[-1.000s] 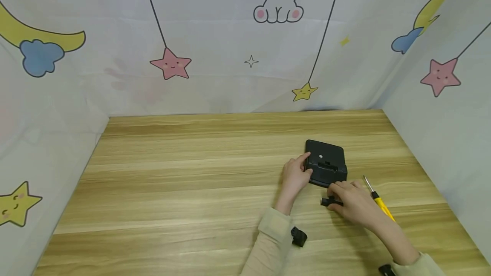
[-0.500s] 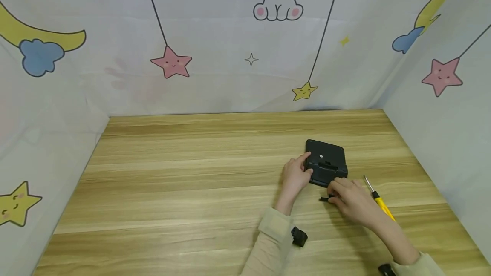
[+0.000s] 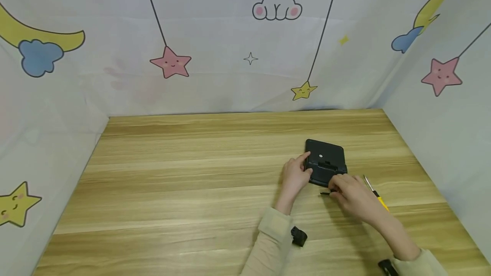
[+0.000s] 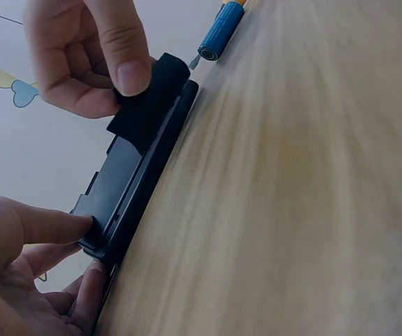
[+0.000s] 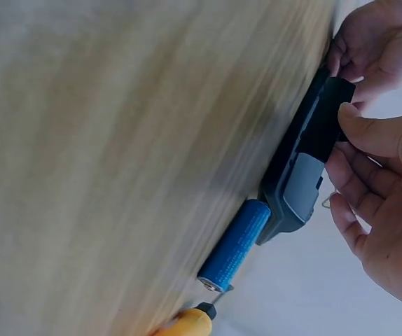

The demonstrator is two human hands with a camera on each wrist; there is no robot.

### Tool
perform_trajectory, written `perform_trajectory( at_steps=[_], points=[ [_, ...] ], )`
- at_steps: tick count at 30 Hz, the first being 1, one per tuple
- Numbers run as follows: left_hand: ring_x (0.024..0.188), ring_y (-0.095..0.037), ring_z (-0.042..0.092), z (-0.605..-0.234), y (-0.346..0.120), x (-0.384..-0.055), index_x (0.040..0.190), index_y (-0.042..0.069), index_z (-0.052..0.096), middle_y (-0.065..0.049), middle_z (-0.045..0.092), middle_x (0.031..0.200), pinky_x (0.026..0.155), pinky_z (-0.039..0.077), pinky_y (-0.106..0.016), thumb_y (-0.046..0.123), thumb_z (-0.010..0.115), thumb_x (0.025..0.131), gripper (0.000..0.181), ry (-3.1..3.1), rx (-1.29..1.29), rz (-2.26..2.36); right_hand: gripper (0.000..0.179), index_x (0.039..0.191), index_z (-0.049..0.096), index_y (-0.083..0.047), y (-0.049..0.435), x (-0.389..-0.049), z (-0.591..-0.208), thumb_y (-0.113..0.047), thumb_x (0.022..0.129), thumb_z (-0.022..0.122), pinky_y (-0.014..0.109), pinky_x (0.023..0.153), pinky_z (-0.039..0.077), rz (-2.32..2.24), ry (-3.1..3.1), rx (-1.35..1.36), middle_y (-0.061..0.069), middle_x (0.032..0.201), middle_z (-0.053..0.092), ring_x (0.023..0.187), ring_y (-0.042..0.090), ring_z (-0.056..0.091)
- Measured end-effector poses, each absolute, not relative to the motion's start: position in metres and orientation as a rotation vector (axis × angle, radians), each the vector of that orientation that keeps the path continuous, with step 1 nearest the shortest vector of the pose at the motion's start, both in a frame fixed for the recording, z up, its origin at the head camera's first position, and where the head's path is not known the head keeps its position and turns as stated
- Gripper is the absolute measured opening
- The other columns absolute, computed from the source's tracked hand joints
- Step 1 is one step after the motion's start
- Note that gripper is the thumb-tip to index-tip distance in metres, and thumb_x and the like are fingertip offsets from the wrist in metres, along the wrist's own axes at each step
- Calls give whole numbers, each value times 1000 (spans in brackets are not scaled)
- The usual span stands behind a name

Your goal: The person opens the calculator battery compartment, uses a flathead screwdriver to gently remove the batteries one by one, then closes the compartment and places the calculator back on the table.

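Observation:
A flat black device (image 3: pixel 326 156) with a pale round spot lies on the table. My left hand (image 3: pixel 296 177) holds its left edge, thumb and fingers around the corner in the left wrist view. With thumb and fingers, my right hand (image 3: pixel 354 197) pinches a curved black cover (image 4: pixel 152 101) over the device's near edge. Whether the cover touches the device is unclear. Beside the device's right end lies a blue cylindrical battery (image 5: pixel 234 245), hidden behind the right hand in the head view.
A yellow-handled screwdriver (image 3: pixel 382 203) lies right of the right hand, tip pointing away. Small black pieces sit by the left cuff (image 3: pixel 298 237) and right cuff (image 3: pixel 387 267). Patterned white cloth (image 3: pixel 215 93) stands behind and beside the wooden table (image 3: pixel 184 191).
My right hand has moved slightly away from me, closer to the device, and the pinched cover has turned so that less of it shows. The left hand and the device stay in place.

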State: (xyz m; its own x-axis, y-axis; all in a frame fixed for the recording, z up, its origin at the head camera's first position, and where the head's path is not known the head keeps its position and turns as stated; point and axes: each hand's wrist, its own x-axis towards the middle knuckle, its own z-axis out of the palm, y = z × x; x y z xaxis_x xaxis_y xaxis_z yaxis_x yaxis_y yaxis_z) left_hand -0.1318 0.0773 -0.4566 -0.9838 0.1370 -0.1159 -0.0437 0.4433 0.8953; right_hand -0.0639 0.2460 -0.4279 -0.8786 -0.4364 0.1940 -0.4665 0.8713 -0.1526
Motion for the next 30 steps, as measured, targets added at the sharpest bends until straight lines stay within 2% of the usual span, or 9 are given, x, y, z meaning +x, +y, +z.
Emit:
perform_trajectory(
  at_steps=[3, 7, 12, 21, 25, 30],
  points=[
    [68, -12, 33, -457, 77, -132, 132, 25, 60, -4, 49, 77, 59, 23, -21, 11, 68, 84, 50, 2519, 87, 1578, 21, 86, 63, -17, 247, -67, -426, -9, 75, 79, 32, 67, 39, 311, -2869, 697, -9, 77, 59, 69, 4, 47],
    [68, -12, 34, -457, 77, -132, 132, 25, 60, -4, 50, 77, 59, 24, -21, 11, 69, 84, 50, 2520, 86, 1576, 19, 88, 63, -15, 248, -70, -422, -5, 77, 76, 38, 69, 40, 348, -2887, 666, -7, 81, 62, 74, 9, 54],
    [68, -11, 34, -456, 77, -133, 131, 24, 60, -4, 50, 77, 59, 24, -20, 10, 69, 84, 50, 2517, 81, 1585, 19, 88, 63, -15, 250, -76, -421, -4, 78, 74, 36, 70, 37, 357, -2879, 639, -5, 83, 63, 76, 14, 58],
    [68, -11, 33, -457, 76, -132, 132, 24, 60, -2, 48, 76, 59, 23, -20, 10, 69, 84, 51, 2511, 87, 1596, 19, 88, 64, -11, 254, -90, -419, -1, 77, 75, 29, 65, 36, 397, -2813, 612, -1, 79, 65, 67, 11, 56],
    [68, -11, 33, -456, 76, -132, 132, 24, 60, -2, 48, 76, 59, 23, -20, 11, 68, 84, 50, 2516, 89, 1588, 15, 90, 64, -10, 254, -95, -417, -3, 80, 73, 31, 67, 33, 451, -2852, 556, 1, 81, 66, 69, 13, 56],
    [67, -11, 34, -456, 75, -132, 131, 24, 61, -4, 50, 76, 58, 24, -20, 11, 69, 84, 50, 2541, 100, 1573, 12, 92, 65, -10, 255, -100, -416, -5, 83, 71, 34, 70, 35, 499, -2883, 509, 2, 82, 67, 71, 15, 57]
  ],
)
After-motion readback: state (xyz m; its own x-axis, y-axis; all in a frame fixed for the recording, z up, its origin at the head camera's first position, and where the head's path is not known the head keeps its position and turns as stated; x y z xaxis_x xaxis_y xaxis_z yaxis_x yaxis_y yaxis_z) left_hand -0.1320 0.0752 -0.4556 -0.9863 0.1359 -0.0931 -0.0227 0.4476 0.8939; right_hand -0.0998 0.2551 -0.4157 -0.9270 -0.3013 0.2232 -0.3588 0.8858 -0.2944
